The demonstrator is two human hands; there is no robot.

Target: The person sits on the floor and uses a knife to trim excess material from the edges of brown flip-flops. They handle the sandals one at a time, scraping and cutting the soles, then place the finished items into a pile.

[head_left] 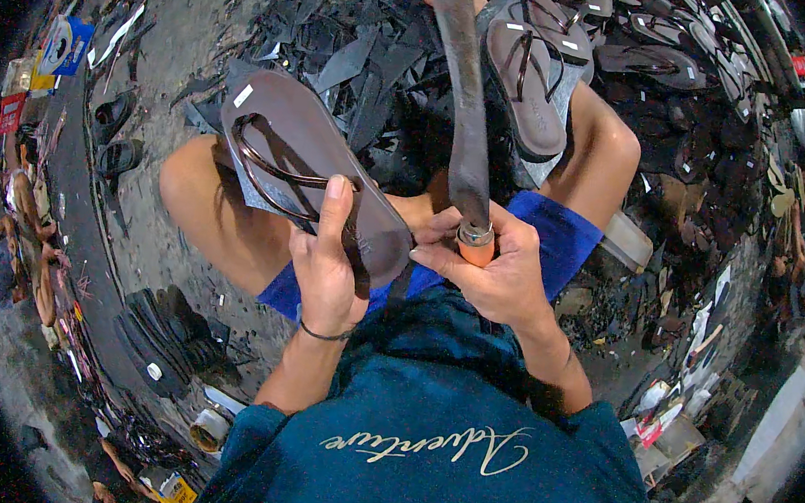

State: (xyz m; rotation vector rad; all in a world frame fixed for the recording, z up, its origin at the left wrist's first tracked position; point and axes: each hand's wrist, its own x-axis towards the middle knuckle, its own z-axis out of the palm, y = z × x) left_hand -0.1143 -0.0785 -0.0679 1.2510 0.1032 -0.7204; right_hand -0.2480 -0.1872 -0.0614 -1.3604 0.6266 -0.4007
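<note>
My left hand [327,269] is closed on a brown flip-flop [312,136] with glossy dark straps and a small white label at its toe end. The thumb lies on top of the sole beside the strap. In my right hand [501,264] is a long, dark-bladed knife [467,96] with a metal collar and an orange handle. Its blade rises toward the top of the view. The right thumb and a finger come close to the flip-flop's heel edge; whether they touch it I cannot tell.
Black scraps [360,68] lie heaped beyond my legs. Another brown flip-flop [529,91] rests by my right knee, with several more [653,65] at the far right. Dark strips [164,341] are stacked at left, near a tin can [209,428]. A blue box [67,44] stands far left.
</note>
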